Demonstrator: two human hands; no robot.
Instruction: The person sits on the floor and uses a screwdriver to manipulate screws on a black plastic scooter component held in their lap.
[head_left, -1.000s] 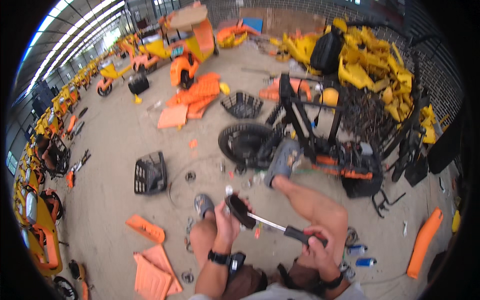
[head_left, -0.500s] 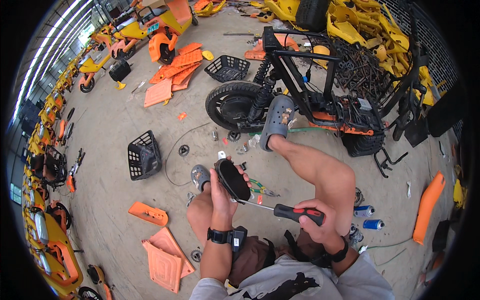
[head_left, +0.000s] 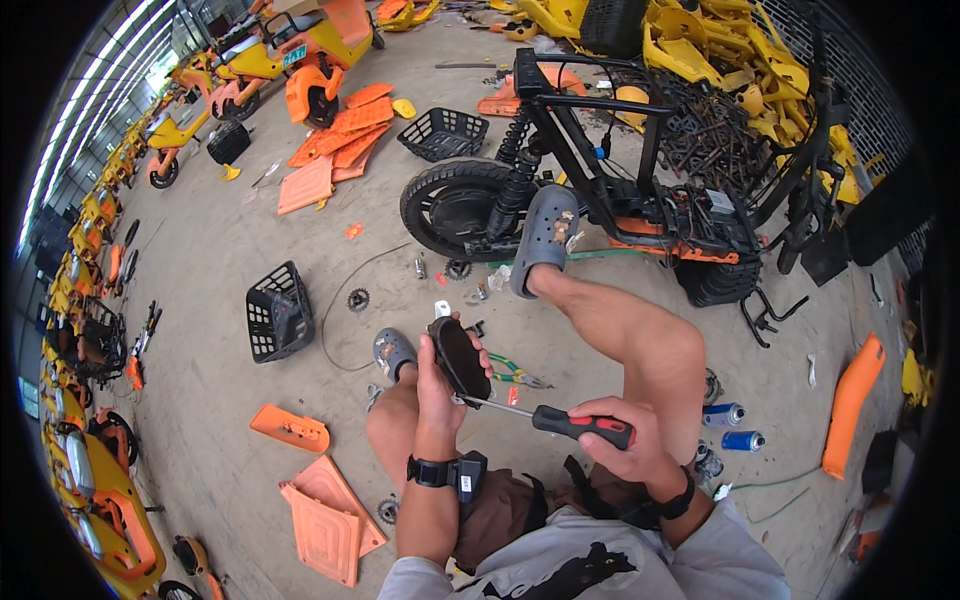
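My left hand is wrapped round a black oval part with a dark flat face and rounded ends; I cannot tell exactly what it is. A small white tab shows at its far end. In my right hand is a screwdriver with a black and red handle. Its metal shaft points left, and the tip meets the near edge of the black part. Just beyond my hands, pliers with green and yellow handles lie on the floor.
A stripped scooter frame stands ahead, my right foot against it. Black baskets, orange panels, gears and blue spray cans lie around me. Yellow panels are piled at the far right; scooters line the left.
The whole view has shifted slightly. The black part has tilted a little in my left hand, and the screwdriver tip stays at its near edge.
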